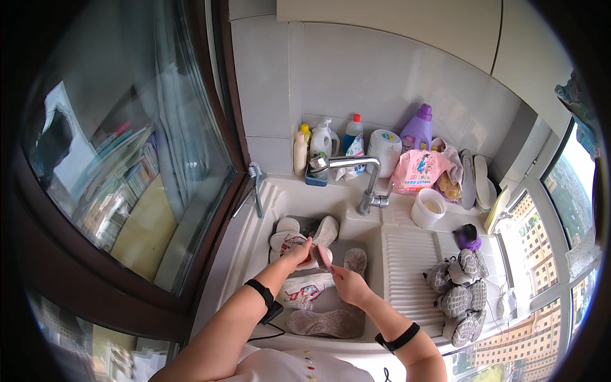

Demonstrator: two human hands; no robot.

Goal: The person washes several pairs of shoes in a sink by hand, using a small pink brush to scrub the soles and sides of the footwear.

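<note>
In the basin of a white laundry sink (377, 267), my left hand (300, 250) grips a white sneaker (289, 242) with red markings. My right hand (351, 284) is closed around the handle of a pink scrub brush (322, 258), whose bristles face the sneaker. Whether they touch it I cannot tell. Just below lies another white sneaker (305, 290) with red and blue trim. Several more shoes are in the basin: a pale sole (327, 230) at the back, a sole (355, 261) at the right and a long sole (324, 323) at the front.
A chrome faucet (370, 191) arches over the basin's back. Grey shoes (460, 296) are piled beside the ribbed washboard (413, 277). Behind stand a white tub (428, 208), a pink bag (420, 172) and detergent bottles (417, 126). A long-handled brush (258, 191) leans by the window frame (236, 119).
</note>
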